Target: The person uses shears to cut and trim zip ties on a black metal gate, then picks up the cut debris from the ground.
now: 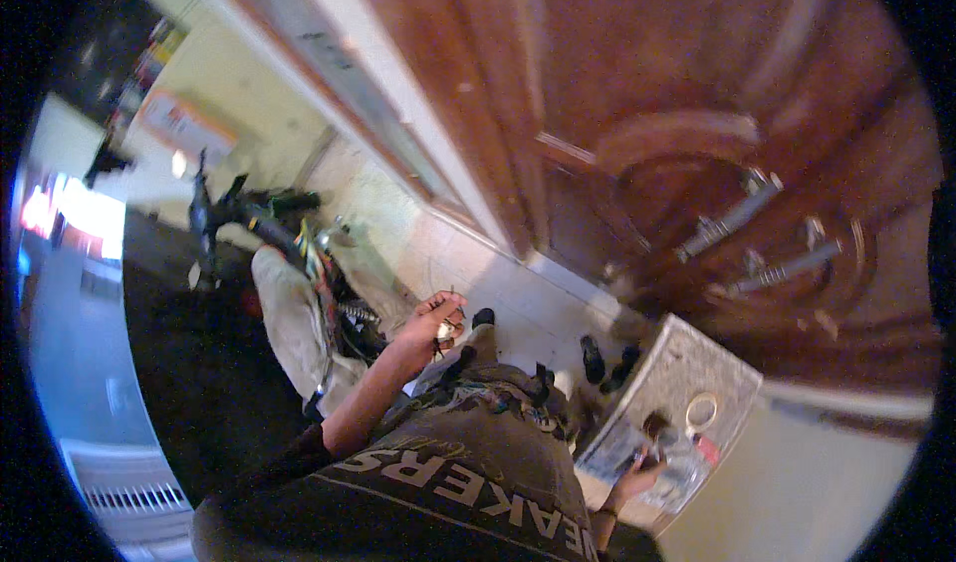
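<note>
My left hand [422, 329] is raised in front of my body with its fingers curled closed. Thin dark pieces and a small pale piece stick out between the fingers; their kind is too blurred to name. Lower right, my right hand [635, 479] reaches over a stone-patterned tabletop [682, 358]. Its fingers bend around or against a small dark item I cannot make out. Close by lie a clear plastic bag [679, 467], a red item [706, 449], a pale ring [714, 403] and a brown roundish thing [655, 425].
A brown panelled wooden door [647, 74] with two long metal handles [732, 216] fills the upper right. Dark shoes [593, 359] sit on the tiled floor [528, 308] beside the table. To the left stands a motorbike [279, 228] partly under beige cloth [289, 308].
</note>
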A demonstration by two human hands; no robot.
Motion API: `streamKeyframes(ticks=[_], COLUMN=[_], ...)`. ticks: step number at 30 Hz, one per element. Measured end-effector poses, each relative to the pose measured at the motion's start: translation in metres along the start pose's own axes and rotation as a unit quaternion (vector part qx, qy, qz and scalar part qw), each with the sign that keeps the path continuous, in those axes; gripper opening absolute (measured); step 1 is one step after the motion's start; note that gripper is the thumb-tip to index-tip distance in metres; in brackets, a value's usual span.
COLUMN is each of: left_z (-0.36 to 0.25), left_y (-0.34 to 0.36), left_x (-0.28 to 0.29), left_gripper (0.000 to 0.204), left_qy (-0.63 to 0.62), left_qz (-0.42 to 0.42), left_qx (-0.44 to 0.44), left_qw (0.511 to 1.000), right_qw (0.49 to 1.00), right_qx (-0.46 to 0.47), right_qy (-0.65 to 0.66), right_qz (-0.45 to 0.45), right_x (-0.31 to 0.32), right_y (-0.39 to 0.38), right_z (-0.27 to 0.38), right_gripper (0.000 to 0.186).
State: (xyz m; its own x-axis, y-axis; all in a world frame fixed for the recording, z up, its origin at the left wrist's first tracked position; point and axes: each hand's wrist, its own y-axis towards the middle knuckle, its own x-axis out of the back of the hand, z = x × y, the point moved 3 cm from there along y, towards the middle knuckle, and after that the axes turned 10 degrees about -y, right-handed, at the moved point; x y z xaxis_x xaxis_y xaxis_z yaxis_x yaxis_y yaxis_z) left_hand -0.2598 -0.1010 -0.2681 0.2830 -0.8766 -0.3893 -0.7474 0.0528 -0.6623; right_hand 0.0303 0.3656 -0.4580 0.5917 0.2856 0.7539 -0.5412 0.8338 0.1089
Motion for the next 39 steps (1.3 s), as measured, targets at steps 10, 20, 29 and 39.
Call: streamKeyframes(ticks=[10,20,29,39], left_z=[0.042,-0.009,-0.076,-0.227], left_y=[-0.008,0.014,0.085,0.054], left_x=[0.037,0.082,0.188,0.408], left_gripper=[0.021,0.016,0.014,0.014], left_qy=[-0.057,-0.098,-0.2,-0.259], left_qz=[-0.029,-0.013,-0.03,-0.171], left_qx=[-0.027,-0.026,-0.031,-0.169], left_qw=[0.998,0.995,0.979,0.936], right_qw=[0.986,0.996,0.968,0.807], right_qx=[0.038,0.045,0.247,0.539], right_qy=[0.012,-0.041,0.003,-0.184], right_qz=[0.163,0.059,0.048,0.154], right_x=[-0.034,0.012,-0.134,-0.29], right_y=[0.047,0.009,-0.103,-0.145], right_z=[-0.083,0.042,0.186,0.586], right_gripper=[0.021,0.04,0.029,0.068])
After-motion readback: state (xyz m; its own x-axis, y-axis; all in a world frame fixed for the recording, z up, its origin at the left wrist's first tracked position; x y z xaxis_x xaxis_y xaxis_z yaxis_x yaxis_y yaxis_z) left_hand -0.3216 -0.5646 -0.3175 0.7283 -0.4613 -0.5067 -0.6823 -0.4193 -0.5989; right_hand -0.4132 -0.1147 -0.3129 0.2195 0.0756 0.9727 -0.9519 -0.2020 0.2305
